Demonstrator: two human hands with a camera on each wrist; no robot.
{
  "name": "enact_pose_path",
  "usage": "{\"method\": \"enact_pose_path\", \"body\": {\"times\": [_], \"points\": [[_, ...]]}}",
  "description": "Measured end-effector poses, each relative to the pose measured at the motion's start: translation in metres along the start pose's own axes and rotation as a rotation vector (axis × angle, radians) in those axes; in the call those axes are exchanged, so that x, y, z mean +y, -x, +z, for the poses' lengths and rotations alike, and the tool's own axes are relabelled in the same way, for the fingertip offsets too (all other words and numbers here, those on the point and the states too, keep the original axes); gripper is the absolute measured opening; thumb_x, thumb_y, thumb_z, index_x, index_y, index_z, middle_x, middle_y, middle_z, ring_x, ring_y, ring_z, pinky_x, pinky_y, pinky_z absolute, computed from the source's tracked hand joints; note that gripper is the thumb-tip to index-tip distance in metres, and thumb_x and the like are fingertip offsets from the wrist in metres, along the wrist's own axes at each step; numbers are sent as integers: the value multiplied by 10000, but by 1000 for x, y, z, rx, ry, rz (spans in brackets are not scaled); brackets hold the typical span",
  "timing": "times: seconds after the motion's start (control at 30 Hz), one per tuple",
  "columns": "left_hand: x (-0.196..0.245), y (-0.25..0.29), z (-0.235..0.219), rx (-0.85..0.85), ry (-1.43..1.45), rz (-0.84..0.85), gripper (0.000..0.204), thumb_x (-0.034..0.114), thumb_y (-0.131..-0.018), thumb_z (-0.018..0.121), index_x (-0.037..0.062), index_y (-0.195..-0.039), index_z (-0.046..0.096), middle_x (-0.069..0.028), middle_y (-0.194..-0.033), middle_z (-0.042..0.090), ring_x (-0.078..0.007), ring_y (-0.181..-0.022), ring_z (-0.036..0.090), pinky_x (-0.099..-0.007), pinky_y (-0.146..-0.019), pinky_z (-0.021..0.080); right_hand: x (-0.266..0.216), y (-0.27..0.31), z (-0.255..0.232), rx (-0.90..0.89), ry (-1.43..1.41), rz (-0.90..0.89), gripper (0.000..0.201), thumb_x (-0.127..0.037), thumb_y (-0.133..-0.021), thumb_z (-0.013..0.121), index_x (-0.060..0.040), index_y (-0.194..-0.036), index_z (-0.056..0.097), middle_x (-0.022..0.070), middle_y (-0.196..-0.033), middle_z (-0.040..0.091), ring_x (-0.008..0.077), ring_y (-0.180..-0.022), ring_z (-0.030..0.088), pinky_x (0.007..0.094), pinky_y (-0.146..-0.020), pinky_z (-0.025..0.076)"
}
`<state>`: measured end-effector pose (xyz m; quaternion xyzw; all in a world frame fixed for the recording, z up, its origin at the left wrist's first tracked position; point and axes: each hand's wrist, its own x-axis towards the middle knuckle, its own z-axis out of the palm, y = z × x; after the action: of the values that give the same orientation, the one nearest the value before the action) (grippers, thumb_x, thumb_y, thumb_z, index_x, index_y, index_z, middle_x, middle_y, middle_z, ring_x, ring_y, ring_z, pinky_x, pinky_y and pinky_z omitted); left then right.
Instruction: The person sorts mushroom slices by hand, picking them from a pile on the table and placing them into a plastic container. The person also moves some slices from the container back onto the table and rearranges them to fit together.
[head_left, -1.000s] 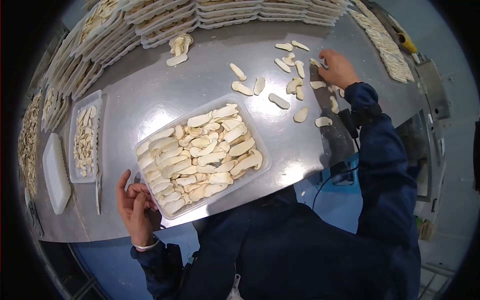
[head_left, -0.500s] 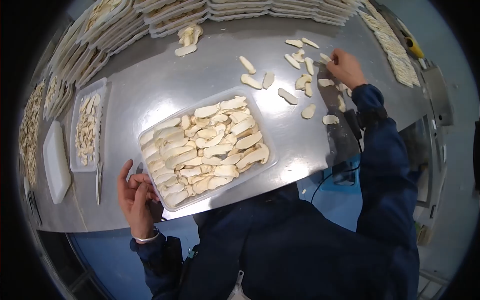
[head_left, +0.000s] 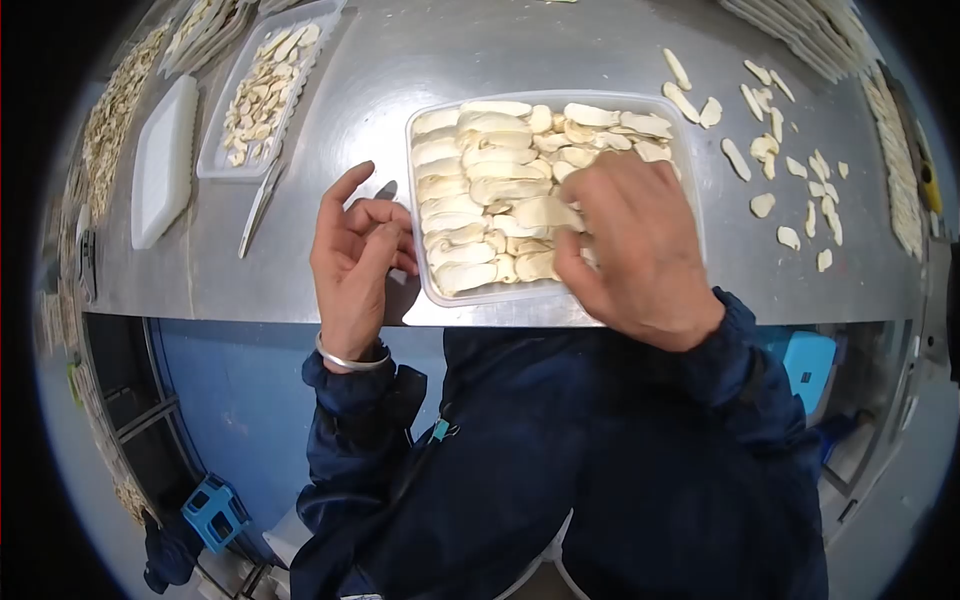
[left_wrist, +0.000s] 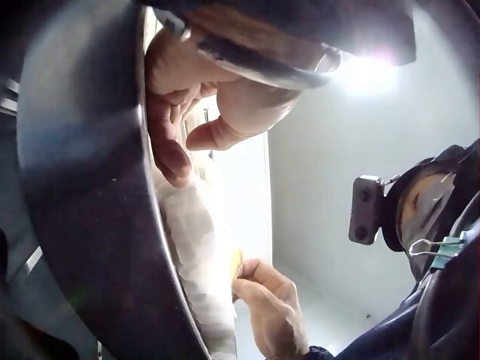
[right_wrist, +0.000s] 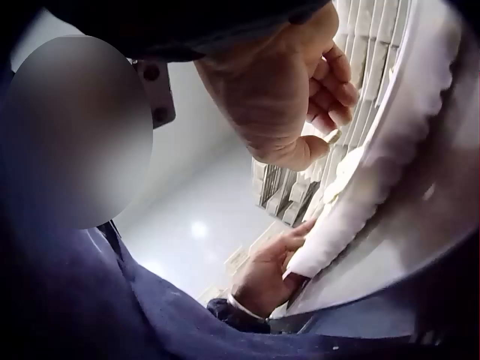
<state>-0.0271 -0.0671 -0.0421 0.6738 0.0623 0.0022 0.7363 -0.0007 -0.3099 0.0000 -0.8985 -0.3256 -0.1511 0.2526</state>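
Right fingers (head_left: 592, 188) pinch a mushroom slice (left_wrist: 236, 264), tray (head_left: 488, 297) beneath them; I'd lower it level. Left fingers (head_left: 378, 212), loosely bent, rest nearby.

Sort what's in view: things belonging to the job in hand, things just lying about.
Belongs to the job:
large tray, filled with pale slices
slice pinched in the right hand
loose slices on the table, probably

Apparently just lying about:
knife-like tool
plain white tray
tray of smaller pieces, perhaps
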Motion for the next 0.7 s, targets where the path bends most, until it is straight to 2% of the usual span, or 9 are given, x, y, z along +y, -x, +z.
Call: {"method": "enact_pose_path", "body": {"times": [0.07, 0.17, 0.3, 0.4, 0.5, 0.6, 0.7], "points": [[0, 1, -1, -12, -21, 23, 505, -3, -891, 508, -28, -1372, 360, -89, -910, 611, -89, -713, 593, -174, -582, 474, -9, -7, 9, -20, -13, -37, 236, -31, -668, 650, -32, -876, 536, 120, -807, 510, 291, -755, 524, 387, -687, 387], [1, 1, 0, 12, 11, -12, 527, -49, -848, 474, -11, -1361, 363, -75, -893, 608, -101, -690, 594, -206, -583, 486, -12, -13, 22, -28, 40, -59, 240, -29, -668, 649, -25, -879, 535, 118, -804, 506, 285, -757, 522, 383, -701, 390], [1, 0, -1, 4, 20, -10, 528, -53, -854, 480, -9, -1365, 354, -73, -892, 607, -99, -693, 596, -202, -583, 493, -13, -15, 24, -55, 60, -22, 235, -41, -677, 653, -20, -881, 538, 116, -812, 512, 287, -786, 531, 386, -719, 397], [1, 0, -2, -4, -2, -1, 528, -51, -859, 484, -6, -1368, 351, -73, -893, 608, -99, -697, 599, -201, -583, 498, -12, -16, 28, -32, 96, -42, 156, -42, -680, 627, -21, -792, 522, 103, -768, 491, 238, -751, 516, 361, -712, 390], [0, 0, -2, -1, 5, 0, 526, -50, -861, 483, -4, -1369, 351, -72, -893, 609, -98, -701, 602, -200, -583, 500, -11, -17, 29, -42, 118, -39, 142, -32, -682, 618, -18, -785, 521, 103, -767, 491, 234, -746, 515, 361, -709, 388], [0, 0, -2, 0, -5, 1, 529, -50, -859, 487, -6, -1368, 352, -70, -893, 608, -97, -699, 599, -198, -581, 495, -11, -15, 27, -87, 100, -2, 243, -53, -680, 656, -19, -887, 533, 122, -825, 521, 291, -809, 538, 388, -735, 400], [1, 0, -2, 8, 8, -4, 528, -42, -865, 501, -7, -1370, 352, -67, -892, 606, -94, -698, 595, -198, -577, 488, -10, -15, 27, -56, 67, -19, 264, -57, -674, 659, -17, -899, 527, 122, -826, 521, 290, -819, 539, 392, -736, 400]]}}
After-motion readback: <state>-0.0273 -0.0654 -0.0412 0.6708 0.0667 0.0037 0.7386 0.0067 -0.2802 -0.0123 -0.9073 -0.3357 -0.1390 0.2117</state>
